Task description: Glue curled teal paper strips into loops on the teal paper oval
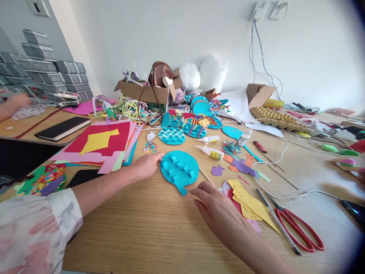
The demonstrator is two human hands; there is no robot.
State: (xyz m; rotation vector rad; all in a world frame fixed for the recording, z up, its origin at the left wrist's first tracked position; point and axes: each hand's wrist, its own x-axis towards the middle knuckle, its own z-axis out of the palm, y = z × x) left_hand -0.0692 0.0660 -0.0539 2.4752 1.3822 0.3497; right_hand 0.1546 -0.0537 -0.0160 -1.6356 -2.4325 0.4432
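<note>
A round turquoise disc [190,164] lies on the table in front of me, with curled paper strips standing up on it in rows. The fingertips of my left hand [146,166] hold the disc by its left edge. A turquoise paper strip [180,187] sticks out from the disc's lower rim. Close by the strip's free end is my right hand [212,201], its thumb and index finger apart with nothing seen between them. Behind the disc lies another one with wavy strips [171,136]. Two white glue bottles [212,153] lie to its upper right.
Red-handled scissors [299,230], a pen [278,220] and yellow paper pieces [251,201] lie at right. Coloured paper sheets [99,140] and a black notebook [62,128] are at left. A cardboard box [142,93] stands at the back. Another person's hand [18,101] shows far left.
</note>
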